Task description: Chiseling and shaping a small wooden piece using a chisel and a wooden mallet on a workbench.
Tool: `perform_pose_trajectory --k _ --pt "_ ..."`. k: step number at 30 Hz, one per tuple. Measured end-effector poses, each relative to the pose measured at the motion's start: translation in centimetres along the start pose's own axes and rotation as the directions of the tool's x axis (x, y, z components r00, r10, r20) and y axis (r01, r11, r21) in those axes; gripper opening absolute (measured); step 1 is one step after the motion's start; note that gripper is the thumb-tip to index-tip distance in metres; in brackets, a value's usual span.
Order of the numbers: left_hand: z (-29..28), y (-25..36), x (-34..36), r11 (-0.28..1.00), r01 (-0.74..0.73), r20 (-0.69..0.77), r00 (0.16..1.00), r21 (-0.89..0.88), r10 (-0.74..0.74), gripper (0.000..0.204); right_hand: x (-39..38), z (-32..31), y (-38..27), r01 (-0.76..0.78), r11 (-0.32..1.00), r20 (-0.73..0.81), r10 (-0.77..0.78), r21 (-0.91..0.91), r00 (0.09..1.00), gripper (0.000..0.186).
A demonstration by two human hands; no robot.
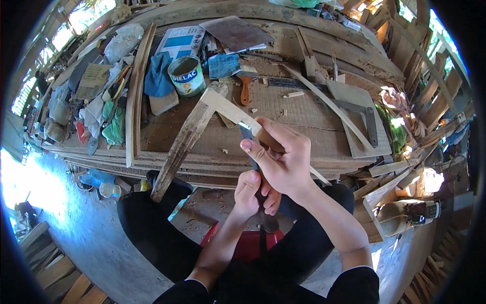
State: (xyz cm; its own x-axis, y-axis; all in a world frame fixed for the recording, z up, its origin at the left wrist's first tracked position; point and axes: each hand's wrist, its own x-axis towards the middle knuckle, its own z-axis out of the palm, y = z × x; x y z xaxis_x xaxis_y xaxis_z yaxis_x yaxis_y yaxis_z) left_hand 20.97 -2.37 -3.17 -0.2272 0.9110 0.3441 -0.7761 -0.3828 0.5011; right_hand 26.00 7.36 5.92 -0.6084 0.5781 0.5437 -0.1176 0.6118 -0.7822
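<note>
Grips a dark-handled chisel with a flat grey metal blade [246,133] in the left hand [248,194], closed around the handle. Pinches a pale, straight wooden strip [223,107] in the right hand [286,157], above the brown plank bench [202,148], far end apparently against a weathered brown wooden bar [187,139]. Could skid off the strip and cut the right thumb [263,157], just beside the blade, if pushed hard; could also tip the strip off the bar if pinched loosely.

On the surface [314,137], tin [187,83] left of brush [245,91]; farther right, carpenter's square [371,121] on board [354,92]; stick [228,108] in right hand [288,157].
</note>
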Motion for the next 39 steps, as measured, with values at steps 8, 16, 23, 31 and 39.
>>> perform_pose_trajectory --k 8,16,23,31,39 --pt "0.0 1.5 -0.6 0.879 -0.013 -0.251 0.956 0.476 0.150 0.056 -2.0 2.2 -0.6 0.029 0.995 0.037 -0.025 -0.091 0.999 0.025" --pt "-0.9 2.5 -0.1 0.980 -0.068 -0.068 0.994 0.189 0.082 0.056 -0.6 0.6 -0.4 -0.233 0.931 0.228 0.171 0.281 0.959 0.027" --pt "0.8 3.3 0.3 0.901 0.090 -0.083 0.995 0.425 -0.060 0.055 0.7 -1.4 1.2 -0.069 0.972 0.190 0.025 0.224 0.981 0.042" --pt "3.8 3.2 0.5 0.947 0.234 -0.086 0.972 0.220 -0.220 0.055 1.3 -2.7 1.3 0.103 0.987 0.117 -0.118 0.126 0.986 0.045" --pt "3.5 2.6 0.1 0.948 0.159 -0.096 0.986 0.274 -0.137 0.054 0.9 -2.4 1.4 0.043 0.975 0.230 -0.094 0.218 0.969 0.039"
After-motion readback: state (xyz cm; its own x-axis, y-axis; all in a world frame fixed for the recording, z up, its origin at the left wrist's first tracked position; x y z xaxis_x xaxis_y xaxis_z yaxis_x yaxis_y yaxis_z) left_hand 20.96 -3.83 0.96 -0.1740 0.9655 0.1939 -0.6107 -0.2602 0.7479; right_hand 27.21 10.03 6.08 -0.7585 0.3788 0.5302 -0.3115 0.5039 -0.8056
